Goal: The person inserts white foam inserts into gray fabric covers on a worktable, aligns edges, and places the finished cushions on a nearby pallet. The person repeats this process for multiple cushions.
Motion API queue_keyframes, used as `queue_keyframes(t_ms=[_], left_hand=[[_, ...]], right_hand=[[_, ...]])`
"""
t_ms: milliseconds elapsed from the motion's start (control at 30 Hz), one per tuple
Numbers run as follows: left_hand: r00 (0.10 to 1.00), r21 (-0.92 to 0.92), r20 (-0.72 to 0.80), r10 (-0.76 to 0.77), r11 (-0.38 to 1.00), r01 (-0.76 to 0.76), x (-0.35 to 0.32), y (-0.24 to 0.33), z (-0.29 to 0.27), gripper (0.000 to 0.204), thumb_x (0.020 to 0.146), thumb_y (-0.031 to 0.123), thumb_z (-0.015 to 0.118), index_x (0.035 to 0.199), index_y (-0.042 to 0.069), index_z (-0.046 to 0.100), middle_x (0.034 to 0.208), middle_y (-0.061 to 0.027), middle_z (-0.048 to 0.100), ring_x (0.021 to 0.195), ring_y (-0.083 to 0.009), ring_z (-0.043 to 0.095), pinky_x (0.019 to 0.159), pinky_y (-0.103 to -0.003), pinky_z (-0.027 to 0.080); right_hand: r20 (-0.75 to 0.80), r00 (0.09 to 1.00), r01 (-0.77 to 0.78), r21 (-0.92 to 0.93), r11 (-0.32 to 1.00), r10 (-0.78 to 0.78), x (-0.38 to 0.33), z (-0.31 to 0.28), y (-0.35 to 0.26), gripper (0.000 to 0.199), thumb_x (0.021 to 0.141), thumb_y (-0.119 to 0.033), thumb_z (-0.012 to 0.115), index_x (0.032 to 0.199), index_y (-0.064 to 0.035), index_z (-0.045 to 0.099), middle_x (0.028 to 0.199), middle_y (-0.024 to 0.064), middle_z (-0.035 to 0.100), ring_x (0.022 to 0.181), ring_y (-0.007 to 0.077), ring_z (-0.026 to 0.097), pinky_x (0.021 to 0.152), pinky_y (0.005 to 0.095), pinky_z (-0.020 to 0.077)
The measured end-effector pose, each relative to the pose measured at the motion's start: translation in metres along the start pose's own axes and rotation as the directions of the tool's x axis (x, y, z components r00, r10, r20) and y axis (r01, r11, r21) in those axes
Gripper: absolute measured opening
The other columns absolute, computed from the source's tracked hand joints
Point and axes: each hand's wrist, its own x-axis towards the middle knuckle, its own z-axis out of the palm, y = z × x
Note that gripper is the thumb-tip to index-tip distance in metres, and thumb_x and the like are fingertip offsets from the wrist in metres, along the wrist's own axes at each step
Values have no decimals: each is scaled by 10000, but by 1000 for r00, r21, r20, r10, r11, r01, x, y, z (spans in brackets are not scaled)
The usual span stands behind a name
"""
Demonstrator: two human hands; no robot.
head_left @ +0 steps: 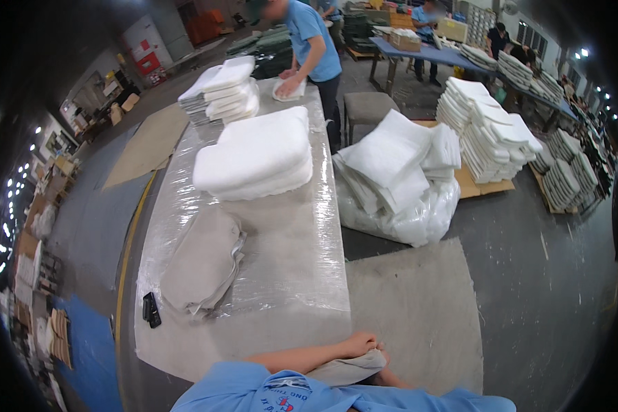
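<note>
At the near edge of the table, close to my body, my left hand (358, 345) is closed on the top of a beige-grey fabric piece (349, 371). My right hand (383, 357) meets it there, its fingers closed on the same fabric and partly hidden behind the left hand. The fabric hangs down toward my lap. On the plastic-covered table (281, 288) lies a pile of similar beige fabric pieces (202, 264). Two small black objects (151, 310) rest near the left edge. Farther up sits a stack of thick white padding sheets (254, 158).
More white padding (230, 86) is piled at the far end, where a co-worker in blue (312, 44) presses on a white piece. On the right stand a plastic bag of white sheets (398, 172), a stool (371, 110) and tall white stacks (484, 134).
</note>
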Motion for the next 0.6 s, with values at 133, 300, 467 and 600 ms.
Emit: queue_keyframes(t_ms=[133,300,467,600], left_hand=[[998,-36,50,-32,999,34,-60,-24,-32,533,950,554,679,1005,29,747,990,-197,745,917,-319,700,799,-456,527],[863,-67,341,-372,906,417,-164,-43,-97,725,979,682,585,1275,33,713,1168,-175,736,1109,-292,666,973,-420,504],[975,50,-83,-208,976,213,-233,-86,-82,663,1008,642,541,1254,48,704,1212,-224,718,1132,-361,678,961,-473,512],[915,66,-351,-200,969,238,-235,-87,-65,502,1040,527,524,1197,87,707,1168,-216,714,1088,-415,667,929,-500,514]], right_hand=[[75,996,37,2,999,-37,-13,4,-6,550,1124,-517,343,1088,-36,608,1020,159,676,978,328,660,930,499,528],[264,964,1,120,993,-32,-25,-10,-9,622,1096,-581,364,1150,-24,634,1153,200,680,1064,369,662,1012,553,510],[436,899,-2,-77,997,35,-53,18,-6,631,1091,-586,382,1214,-17,626,1191,198,681,1084,362,665,1008,534,519],[446,893,21,-159,987,53,-70,34,1,634,1087,-588,395,1230,-14,624,1196,194,683,1084,354,668,999,522,525]])
